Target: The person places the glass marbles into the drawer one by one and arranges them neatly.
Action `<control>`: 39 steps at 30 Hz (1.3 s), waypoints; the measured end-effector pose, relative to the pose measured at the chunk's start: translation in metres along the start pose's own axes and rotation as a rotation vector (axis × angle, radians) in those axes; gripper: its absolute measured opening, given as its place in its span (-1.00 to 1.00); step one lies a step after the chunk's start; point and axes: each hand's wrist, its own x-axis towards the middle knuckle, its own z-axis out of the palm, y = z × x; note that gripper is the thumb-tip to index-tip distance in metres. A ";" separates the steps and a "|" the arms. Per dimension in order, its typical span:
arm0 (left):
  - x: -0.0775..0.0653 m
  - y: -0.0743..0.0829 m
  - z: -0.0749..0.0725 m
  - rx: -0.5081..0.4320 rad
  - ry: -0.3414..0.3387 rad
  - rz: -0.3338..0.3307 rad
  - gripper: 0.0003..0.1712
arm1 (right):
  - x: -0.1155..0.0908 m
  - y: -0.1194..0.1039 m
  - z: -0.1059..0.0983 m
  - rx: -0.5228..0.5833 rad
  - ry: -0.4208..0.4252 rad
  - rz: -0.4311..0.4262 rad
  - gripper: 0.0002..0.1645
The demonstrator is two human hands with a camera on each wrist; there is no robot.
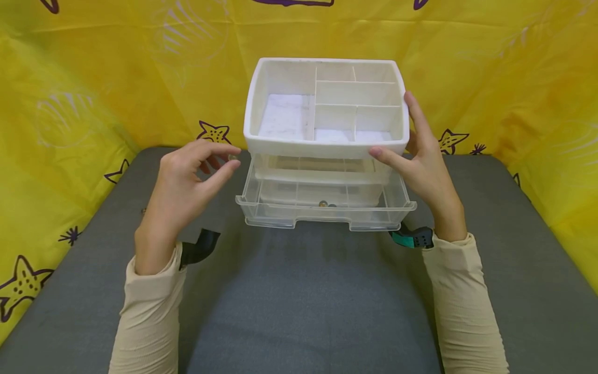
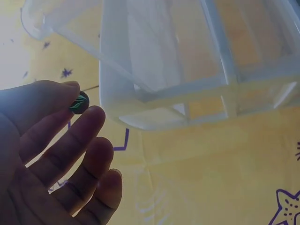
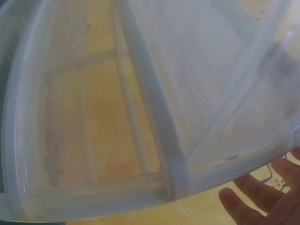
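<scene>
Thumb and index finger of my left hand [image 1: 187, 179] pinch a small dark marble [image 2: 80, 102], round, with green streaks on it; my other fingers bend loosely apart and hold nothing. It sits just left of the front-left corner of the white box [image 1: 327, 149], not touching it. At the box's right front corner my right hand [image 1: 427, 158] is spread wide, thumb touching the front and index finger lying nearly straight along the right side. The box's long axis runs left to right, its divided compartments facing up. Below it a clear drawer [image 1: 266, 212] juts out toward me, with two small round pieces [image 1: 323, 203] showing behind its front wall. Beneath the box lies a grey table [image 1: 299, 301]; behind it hangs yellow cloth [image 1: 299, 28].
</scene>
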 end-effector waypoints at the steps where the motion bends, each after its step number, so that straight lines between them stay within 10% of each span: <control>1: 0.000 0.001 0.001 -0.012 0.001 0.007 -0.81 | 0.000 0.000 0.000 0.000 0.001 -0.002 0.16; 39: -0.006 0.040 0.037 -0.116 -0.139 0.264 -0.79 | 0.003 0.002 0.000 -0.017 0.011 0.004 0.16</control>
